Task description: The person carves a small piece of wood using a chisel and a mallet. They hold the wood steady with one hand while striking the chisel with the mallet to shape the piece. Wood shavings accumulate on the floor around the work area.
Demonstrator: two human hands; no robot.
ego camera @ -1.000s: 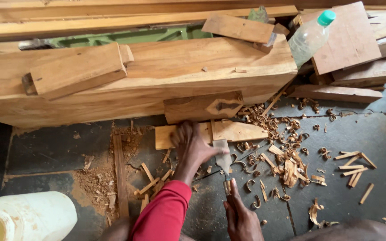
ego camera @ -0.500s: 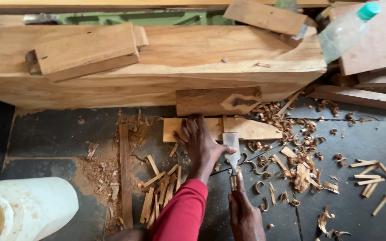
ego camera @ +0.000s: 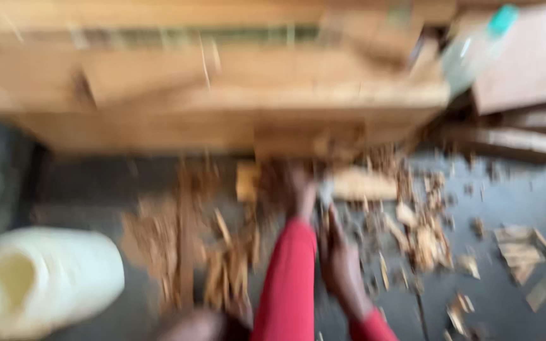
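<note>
The head view is badly blurred: a pale flat board lies on the dark floor just below a stack of planks, with the left hand in a red sleeve pressed on its middle. The right hand is closed on a tool whose tip is at the board; the hands are near, not joined. One white jug sits lower left, uncountable chips litter the right, and bare floor shows far right.
</note>
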